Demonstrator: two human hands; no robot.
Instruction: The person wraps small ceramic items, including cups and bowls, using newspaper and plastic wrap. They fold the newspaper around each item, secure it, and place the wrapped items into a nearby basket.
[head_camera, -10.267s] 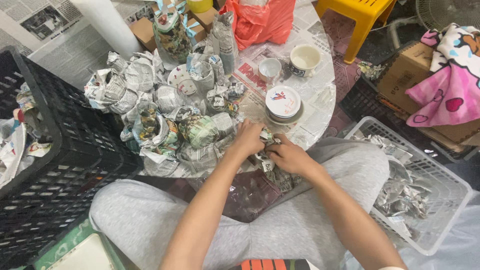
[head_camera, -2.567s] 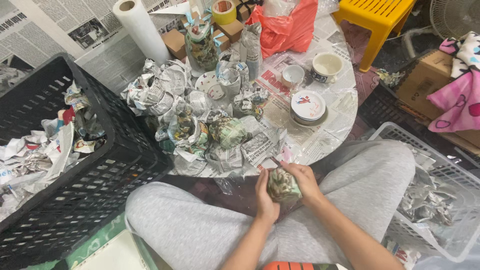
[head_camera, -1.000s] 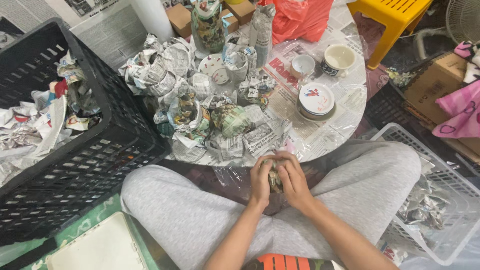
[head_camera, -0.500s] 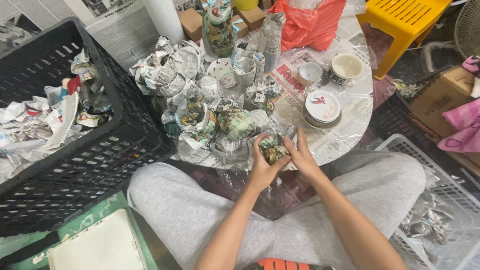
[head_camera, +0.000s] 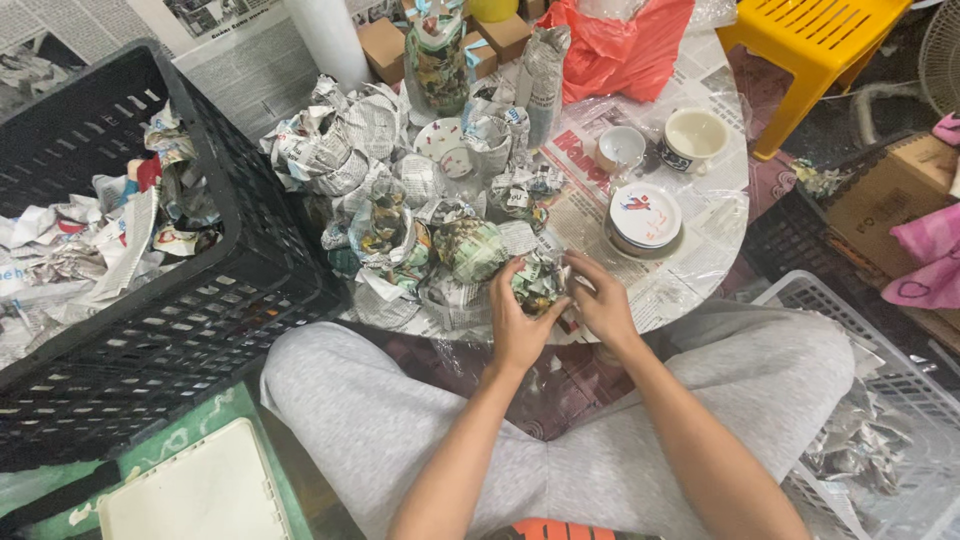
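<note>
small brown cardboard boxes (head_camera: 381, 43) stand at the table's far edge; a larger brown cardboard box (head_camera: 885, 195) sits at right.

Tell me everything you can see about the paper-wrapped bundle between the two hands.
The bundle is a small rounded lump wrapped in crumpled newspaper with greenish and dark print. What is inside stays hidden. It sits at the near edge of the round table, beside other wrapped bundles. The left hand cups its left side and the right hand touches its right side with the fingers. It looks fully wrapped, with loose folds on top.
</note>
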